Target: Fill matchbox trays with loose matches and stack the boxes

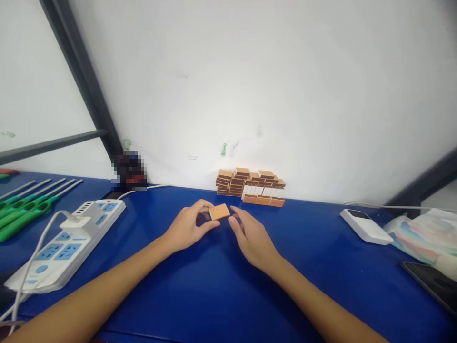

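My left hand (185, 227) is closed on an orange matchbox (220, 211), gripping its left end between thumb and fingers above the blue table. At the box's right end is my right hand (256, 238), thumb and index finger a little apart; whether they touch the box I cannot tell. Just beyond both hands, near the wall, stand stacked matchboxes (234, 187) with orange tops and dark brown sides. On the right of that group, an upper layer of matchboxes (266, 177) sits above white upright pieces, with a bottom row of orange matchboxes (263, 200) in front.
A white power strip (76, 252) with a plugged-in charger (80, 226) and cable lies left. Green-handled tools (24, 209) are further left. On the right are a white device (366, 226), a plastic bag (421, 236) and a dark phone (430, 283). A white wall (285, 95) rises behind.
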`<act>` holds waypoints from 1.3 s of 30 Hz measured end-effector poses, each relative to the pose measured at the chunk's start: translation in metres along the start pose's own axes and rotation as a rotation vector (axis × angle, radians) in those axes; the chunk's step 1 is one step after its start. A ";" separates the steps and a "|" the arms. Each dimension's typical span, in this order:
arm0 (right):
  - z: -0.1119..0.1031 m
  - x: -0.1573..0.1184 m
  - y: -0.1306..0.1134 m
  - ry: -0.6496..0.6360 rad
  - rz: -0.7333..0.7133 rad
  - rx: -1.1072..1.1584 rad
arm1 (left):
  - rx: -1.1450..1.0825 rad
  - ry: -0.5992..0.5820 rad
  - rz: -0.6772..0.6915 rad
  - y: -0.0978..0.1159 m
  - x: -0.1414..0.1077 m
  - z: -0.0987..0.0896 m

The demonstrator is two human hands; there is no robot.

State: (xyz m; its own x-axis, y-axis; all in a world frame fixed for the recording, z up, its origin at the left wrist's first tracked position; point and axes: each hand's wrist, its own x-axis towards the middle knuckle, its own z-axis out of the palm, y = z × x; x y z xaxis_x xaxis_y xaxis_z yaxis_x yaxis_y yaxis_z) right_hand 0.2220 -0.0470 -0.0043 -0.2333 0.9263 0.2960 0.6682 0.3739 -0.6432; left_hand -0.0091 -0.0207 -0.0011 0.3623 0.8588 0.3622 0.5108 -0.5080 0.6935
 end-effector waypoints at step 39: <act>0.001 0.016 0.021 0.108 -0.089 -0.480 | 0.241 0.447 -0.327 -0.024 0.129 0.043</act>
State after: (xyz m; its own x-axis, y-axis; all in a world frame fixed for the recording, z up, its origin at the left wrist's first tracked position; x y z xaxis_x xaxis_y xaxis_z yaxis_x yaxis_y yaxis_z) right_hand 0.2316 -0.0244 -0.0141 -0.2464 0.8720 0.4230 0.9047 0.3635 -0.2224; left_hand 0.0590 0.0999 0.0019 -0.1800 0.8909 0.4169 0.7218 -0.1683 0.6713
